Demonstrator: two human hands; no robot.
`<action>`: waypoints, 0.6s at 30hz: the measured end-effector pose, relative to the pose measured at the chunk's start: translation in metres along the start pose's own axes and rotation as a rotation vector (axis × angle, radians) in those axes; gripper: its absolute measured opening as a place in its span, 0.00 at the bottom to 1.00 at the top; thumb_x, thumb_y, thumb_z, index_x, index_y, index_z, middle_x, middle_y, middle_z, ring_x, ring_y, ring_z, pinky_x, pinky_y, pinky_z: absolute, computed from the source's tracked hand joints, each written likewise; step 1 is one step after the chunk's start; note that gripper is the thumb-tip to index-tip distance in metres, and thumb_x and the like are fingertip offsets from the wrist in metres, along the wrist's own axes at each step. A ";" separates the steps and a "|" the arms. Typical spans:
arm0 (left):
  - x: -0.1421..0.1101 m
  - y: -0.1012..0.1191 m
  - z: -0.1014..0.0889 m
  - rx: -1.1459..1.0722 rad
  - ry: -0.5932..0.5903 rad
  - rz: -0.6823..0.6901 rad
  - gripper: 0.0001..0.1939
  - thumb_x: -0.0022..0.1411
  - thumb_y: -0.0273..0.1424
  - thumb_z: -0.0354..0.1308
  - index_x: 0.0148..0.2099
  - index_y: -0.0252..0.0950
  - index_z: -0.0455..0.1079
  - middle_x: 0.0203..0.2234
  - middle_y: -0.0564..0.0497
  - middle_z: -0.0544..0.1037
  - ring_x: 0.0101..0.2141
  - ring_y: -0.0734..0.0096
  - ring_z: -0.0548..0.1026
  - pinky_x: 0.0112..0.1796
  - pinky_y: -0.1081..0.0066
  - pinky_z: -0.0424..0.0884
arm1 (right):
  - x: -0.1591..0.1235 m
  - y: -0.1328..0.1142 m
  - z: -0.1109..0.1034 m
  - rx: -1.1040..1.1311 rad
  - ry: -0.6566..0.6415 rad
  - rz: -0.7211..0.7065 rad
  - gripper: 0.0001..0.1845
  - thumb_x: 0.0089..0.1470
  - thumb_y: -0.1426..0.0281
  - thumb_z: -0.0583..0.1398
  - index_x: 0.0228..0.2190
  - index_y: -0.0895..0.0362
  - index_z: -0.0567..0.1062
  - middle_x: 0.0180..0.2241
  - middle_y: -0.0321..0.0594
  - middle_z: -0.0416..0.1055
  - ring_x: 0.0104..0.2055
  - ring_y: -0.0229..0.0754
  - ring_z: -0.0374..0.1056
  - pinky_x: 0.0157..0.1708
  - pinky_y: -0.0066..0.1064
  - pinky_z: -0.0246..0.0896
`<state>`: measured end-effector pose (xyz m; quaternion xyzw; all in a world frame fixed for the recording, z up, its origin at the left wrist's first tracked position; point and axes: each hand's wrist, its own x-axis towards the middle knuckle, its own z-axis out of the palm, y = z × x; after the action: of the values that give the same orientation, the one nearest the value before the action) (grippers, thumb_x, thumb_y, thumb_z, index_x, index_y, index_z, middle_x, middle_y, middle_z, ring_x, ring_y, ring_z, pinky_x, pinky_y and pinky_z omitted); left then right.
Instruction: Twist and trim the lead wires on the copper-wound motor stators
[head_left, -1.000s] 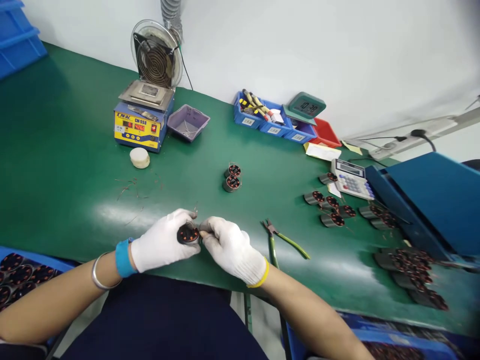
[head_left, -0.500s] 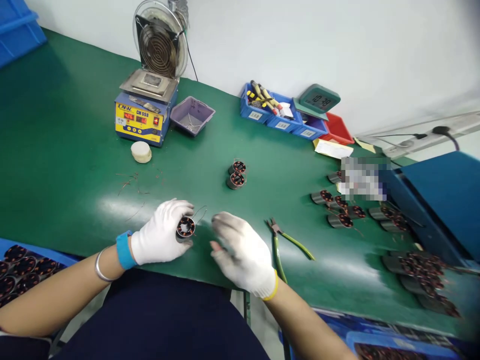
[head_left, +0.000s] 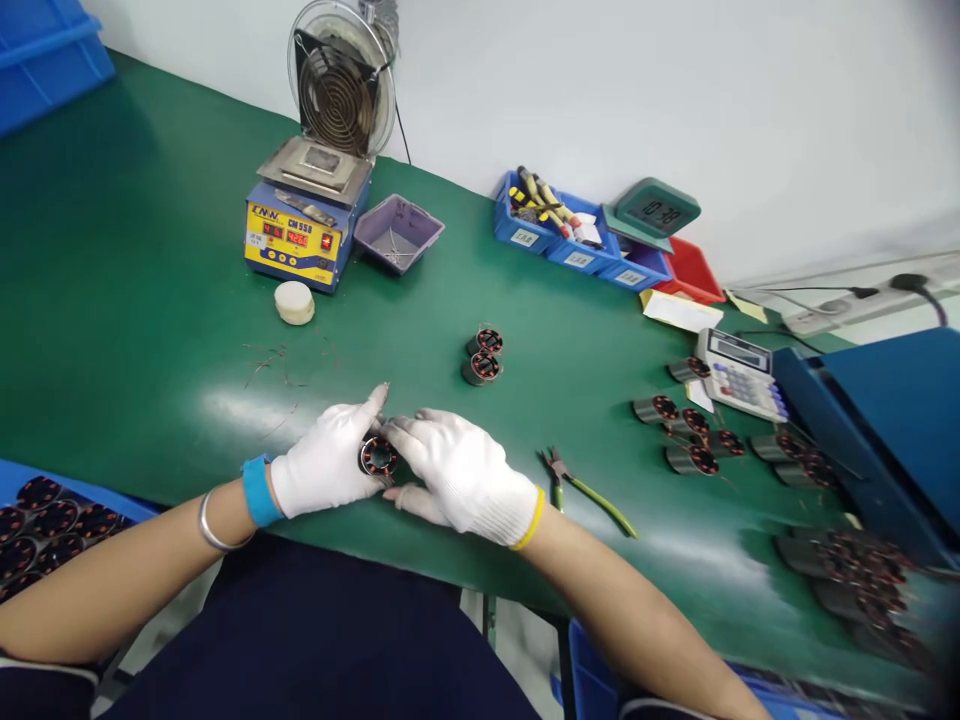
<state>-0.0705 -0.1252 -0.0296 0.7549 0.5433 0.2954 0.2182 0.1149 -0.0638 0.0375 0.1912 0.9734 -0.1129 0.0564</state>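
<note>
A motor stator (head_left: 377, 456), a dark ring with copper windings inside, stands between my hands near the table's front edge. My white-gloved left hand (head_left: 330, 460) wraps round its left side, one finger pointing up and away. From the right, my gloved right hand (head_left: 465, 475) closes on it, fingertips at the far rim and thumb at the near side. Any wire under those fingertips is hidden. Green-handled cutters (head_left: 559, 465) lie open on the table to the right of my right hand. Beyond my hands stand two more stators (head_left: 481, 370), one behind the other.
A solder pot (head_left: 292, 235) with a fan behind it stands at the back left, beside a purple tray (head_left: 435, 235). Wire scraps (head_left: 270, 362) lie before a round white pad (head_left: 294, 303). Blue bins (head_left: 525, 236), a calculator (head_left: 742, 375) and several stators (head_left: 694, 460) are to the right.
My right hand has moved left, from apart to closing on the stator. One finger of my left hand has lifted. The view has shifted slightly, and the calculator now shows clearly.
</note>
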 end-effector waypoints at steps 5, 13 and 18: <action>-0.001 0.001 -0.002 0.001 -0.027 -0.008 0.49 0.50 0.34 0.61 0.68 0.29 0.40 0.42 0.42 0.77 0.43 0.53 0.75 0.45 0.56 0.70 | -0.006 0.008 0.002 0.322 -0.089 0.273 0.33 0.50 0.55 0.62 0.55 0.53 0.68 0.46 0.43 0.74 0.43 0.47 0.72 0.39 0.34 0.64; 0.001 0.003 -0.007 0.047 -0.052 -0.011 0.44 0.50 0.34 0.61 0.65 0.29 0.49 0.41 0.44 0.78 0.42 0.56 0.75 0.46 0.59 0.69 | -0.042 -0.016 0.025 0.200 0.057 0.336 0.22 0.57 0.63 0.56 0.52 0.54 0.70 0.40 0.42 0.76 0.34 0.43 0.72 0.30 0.30 0.58; 0.000 0.001 -0.007 0.056 -0.071 -0.013 0.44 0.51 0.37 0.61 0.66 0.30 0.48 0.41 0.45 0.78 0.43 0.57 0.75 0.48 0.59 0.68 | -0.042 -0.023 0.039 0.089 0.093 0.156 0.19 0.60 0.66 0.52 0.52 0.55 0.70 0.34 0.41 0.76 0.29 0.40 0.70 0.26 0.30 0.54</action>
<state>-0.0742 -0.1254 -0.0241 0.7672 0.5482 0.2517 0.2183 0.1472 -0.1092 0.0104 0.2739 0.9511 -0.1425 0.0110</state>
